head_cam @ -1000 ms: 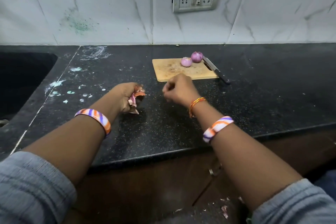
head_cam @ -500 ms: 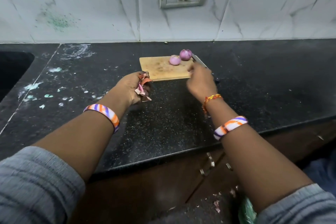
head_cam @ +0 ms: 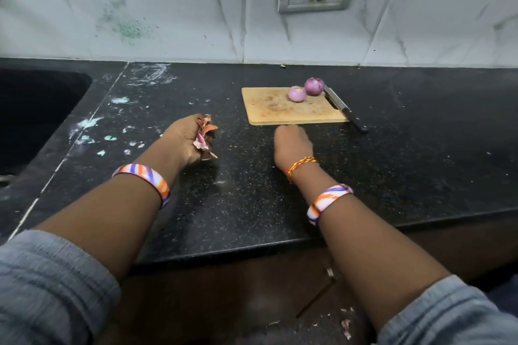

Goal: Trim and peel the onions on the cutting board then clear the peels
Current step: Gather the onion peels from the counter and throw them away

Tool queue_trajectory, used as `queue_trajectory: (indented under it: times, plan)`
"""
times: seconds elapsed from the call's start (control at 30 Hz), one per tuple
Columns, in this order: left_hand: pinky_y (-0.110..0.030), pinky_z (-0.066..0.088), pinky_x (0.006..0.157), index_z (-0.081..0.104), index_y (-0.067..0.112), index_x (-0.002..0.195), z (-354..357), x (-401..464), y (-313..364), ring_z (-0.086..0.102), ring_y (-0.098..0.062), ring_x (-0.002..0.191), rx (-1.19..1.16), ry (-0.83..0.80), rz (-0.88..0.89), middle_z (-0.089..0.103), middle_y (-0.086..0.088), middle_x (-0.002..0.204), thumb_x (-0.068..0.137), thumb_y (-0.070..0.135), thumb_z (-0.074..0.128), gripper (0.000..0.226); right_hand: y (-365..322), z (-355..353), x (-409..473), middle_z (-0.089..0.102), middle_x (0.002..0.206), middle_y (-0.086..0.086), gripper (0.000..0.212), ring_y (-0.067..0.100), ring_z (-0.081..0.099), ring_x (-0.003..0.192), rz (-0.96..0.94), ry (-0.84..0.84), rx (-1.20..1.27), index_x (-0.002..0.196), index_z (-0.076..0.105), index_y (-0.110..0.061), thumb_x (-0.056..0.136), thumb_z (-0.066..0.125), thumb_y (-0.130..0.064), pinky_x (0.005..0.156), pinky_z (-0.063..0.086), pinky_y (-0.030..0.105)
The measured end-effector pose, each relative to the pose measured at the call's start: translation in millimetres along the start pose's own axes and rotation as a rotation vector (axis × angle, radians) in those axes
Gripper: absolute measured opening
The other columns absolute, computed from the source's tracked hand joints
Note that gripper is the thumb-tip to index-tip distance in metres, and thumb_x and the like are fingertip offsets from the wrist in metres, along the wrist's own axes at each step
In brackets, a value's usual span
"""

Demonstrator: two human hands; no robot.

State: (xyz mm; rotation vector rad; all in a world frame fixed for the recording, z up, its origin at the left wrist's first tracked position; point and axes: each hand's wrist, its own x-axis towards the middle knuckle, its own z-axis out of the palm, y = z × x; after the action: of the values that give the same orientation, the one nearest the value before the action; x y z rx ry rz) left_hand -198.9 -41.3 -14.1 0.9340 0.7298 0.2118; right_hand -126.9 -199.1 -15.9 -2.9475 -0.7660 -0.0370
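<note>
Since only the head view is on hand, everything comes from it. At centre left of the frame the left hand (head_cam: 187, 139) grips a crumpled bunch of onion peels (head_cam: 204, 137), fingers curled round them, with dry orange and pink flakes sticking out past the knuckles. The right hand (head_cam: 291, 145) lies just below the near edge of the cutting board (head_cam: 269, 109), knuckles towards the camera; its fingers point away and are hidden, so I cannot tell whether they are curled, straight, or pinching a scrap.

On the far right part of the board, in the upper middle of the frame, sit two peeled onions (head_cam: 297, 93), touching or nearly so, the paler one in front and the darker purple one behind. A knife (head_cam: 343, 109) lies along the board's right edge, its blade just beside the darker onion and its black handle reaching onto the black countertop (head_cam: 420, 148).

The peels look papery, light and brittle: likely to crumble or flutter loose, so a closed fist round the whole bunch probably suits them better than a pinch. The bare onions look smooth, round and firm, probably slick and prone to roll; cupping each around its widest part seems safest. A few scraps lie on the floor at lower right.
</note>
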Motion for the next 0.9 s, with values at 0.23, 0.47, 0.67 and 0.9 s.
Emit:
queue_trajectory:
  times: [0.23,0.47,0.67,0.9]
  plan:
    - [-0.011,0.022,0.023,0.035,0.014,0.059,-16.4,-18.8,-1.2,0.033,-0.004,0.019,-0.022,0.026,0.048,0.037,0.004,0.027,0.095,0.013,0.041,0.037,-64.3,2.1,-19.9,0.056,0.117,0.023,0.025,0.038,0.057,0.106,-0.377,-0.07,0.14,0.114,0.058,0.002,0.091,0.047,-0.003,0.088,0.046,0.039]
    - [-0.006,0.023,0.027,0.043,0.012,0.06,-25.7,-35.4,-7.3,0.036,-0.005,0.02,0.067,0.047,0.039,0.044,0.001,0.028,0.094,0.014,0.045,0.034,-30.6,-0.3,-27.1,0.065,0.105,0.017,0.018,0.031,0.063,0.095,-0.331,-0.091,0.182,0.1,0.07,-0.01,0.084,0.065,-0.017,0.086,0.051,0.037]
    - [-0.005,0.021,0.027,0.042,0.011,0.059,-15.9,-53.9,-19.6,0.032,-0.006,0.018,0.131,-0.003,0.002,0.041,0.001,0.028,0.094,0.013,0.043,0.034,15.8,-10.8,-49.7,0.062,0.108,0.018,0.019,0.033,0.061,0.099,-0.075,-0.025,0.085,0.103,0.067,-0.005,0.087,0.058,-0.006,0.089,0.051,0.041]
    - [-0.007,0.026,0.027,0.046,0.009,0.061,-1.4,-88.5,-39.1,0.039,-0.007,0.021,0.333,-0.089,-0.02,0.047,0.0,0.031,0.095,0.015,0.044,0.035,6.1,-26.9,-84.3,0.058,0.115,0.02,0.023,0.035,0.057,0.108,-0.129,-0.099,-0.018,0.111,0.06,-0.003,0.089,0.053,-0.003,0.088,0.048,0.039]
